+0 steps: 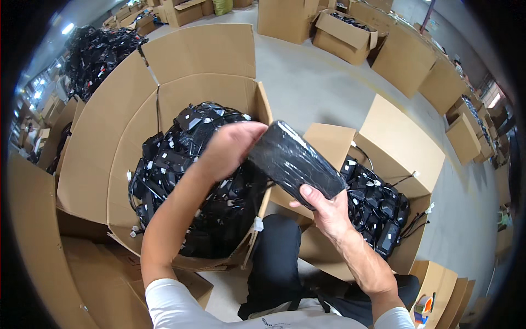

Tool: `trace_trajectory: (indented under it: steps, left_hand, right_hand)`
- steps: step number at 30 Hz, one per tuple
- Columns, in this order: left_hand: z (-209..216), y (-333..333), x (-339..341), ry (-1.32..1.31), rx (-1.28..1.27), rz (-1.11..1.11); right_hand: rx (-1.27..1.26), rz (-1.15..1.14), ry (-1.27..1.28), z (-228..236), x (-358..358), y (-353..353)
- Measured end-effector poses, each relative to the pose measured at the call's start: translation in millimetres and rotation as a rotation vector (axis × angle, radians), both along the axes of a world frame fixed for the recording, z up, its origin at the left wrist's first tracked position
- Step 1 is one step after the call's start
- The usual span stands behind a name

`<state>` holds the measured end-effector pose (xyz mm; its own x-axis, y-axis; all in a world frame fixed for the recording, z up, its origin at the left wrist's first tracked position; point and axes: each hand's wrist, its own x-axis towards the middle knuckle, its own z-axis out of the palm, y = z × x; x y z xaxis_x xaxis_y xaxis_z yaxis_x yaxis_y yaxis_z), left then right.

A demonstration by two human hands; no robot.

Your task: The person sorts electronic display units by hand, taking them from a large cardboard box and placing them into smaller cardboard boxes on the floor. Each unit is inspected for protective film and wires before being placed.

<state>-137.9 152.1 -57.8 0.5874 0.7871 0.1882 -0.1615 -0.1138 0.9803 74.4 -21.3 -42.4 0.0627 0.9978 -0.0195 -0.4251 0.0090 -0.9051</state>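
Observation:
A black, flat, oblong pack in shiny clear plastic film (296, 159) is held slantwise between the two boxes. My right hand (331, 211) grips its lower right end, with the thumb on top. At its upper left end is my left hand (233, 148), smeared by motion, so its fingers do not show clearly. Under my left arm, a large open carton (205, 88) holds a heap of black adapter-like units with cables and white connectors (178, 159). A smaller open carton (397, 145) to the right contains more black units with cables (378, 203).
A tall pile of black cabled units (98, 60) rises at the far left. Several cartons line the far side, one of them open with dark items (345, 35). Folded cardboard (438, 290) and a tape dispenser (423, 307) are at lower right. Grey floor (296, 71) runs beyond the boxes.

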Motion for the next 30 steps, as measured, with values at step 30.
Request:
trace_trajectory:
  steps: [30]
  left_hand:
    - [69,-216,173,0.428,1.169,-0.464]
  right_hand:
    - [-0.053,-0.33,0.059,-22,146,-176]
